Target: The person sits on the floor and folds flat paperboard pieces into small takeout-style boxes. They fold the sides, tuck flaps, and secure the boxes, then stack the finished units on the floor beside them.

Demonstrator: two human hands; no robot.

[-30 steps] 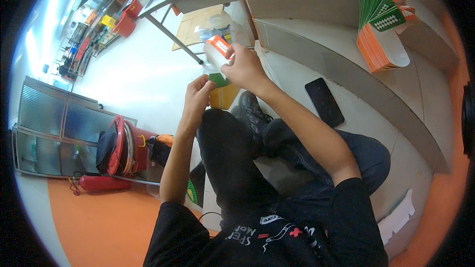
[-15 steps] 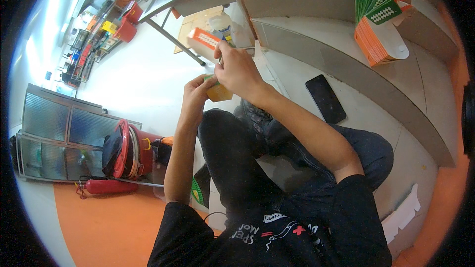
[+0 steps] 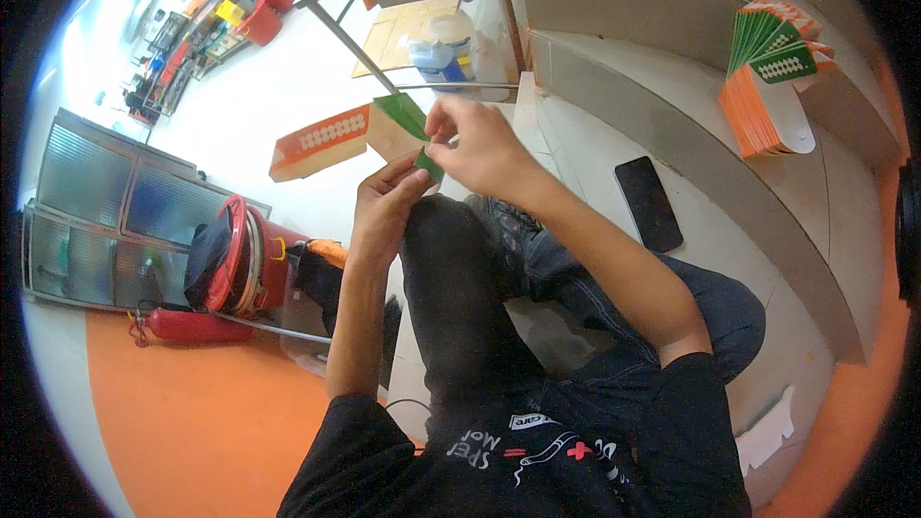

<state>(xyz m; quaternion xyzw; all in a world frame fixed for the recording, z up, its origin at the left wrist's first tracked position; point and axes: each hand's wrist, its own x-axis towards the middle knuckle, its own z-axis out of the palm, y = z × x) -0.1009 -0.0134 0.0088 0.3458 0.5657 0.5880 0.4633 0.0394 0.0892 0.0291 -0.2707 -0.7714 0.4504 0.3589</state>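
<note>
A folding paper food carton [image 3: 331, 141], with orange and green printed panels and a pale inside, is held up above my left knee, its orange side pointing left. My left hand [image 3: 389, 197] pinches a green flap at its lower end between thumb and fingers. With its fingers curled together, my right hand [image 3: 480, 144] grips the green edge from the right; its fingertips partly hide the card. On the step at the right, a nested stack of like cartons [image 3: 763, 115] in orange, green and white leans in a fan.
A black phone [image 3: 649, 203] lies on the tiles right of my knees. A torn white card piece [image 3: 767, 432] is at lower right. Left stand a red bin [image 3: 273, 264] and a fire extinguisher [image 3: 197, 326]. Beneath the metal table are jugs [image 3: 436, 59].
The carton has swung out to the left and now shows its long orange side and green flaps. My right hand has shifted slightly right and down; the view has turned a little.
</note>
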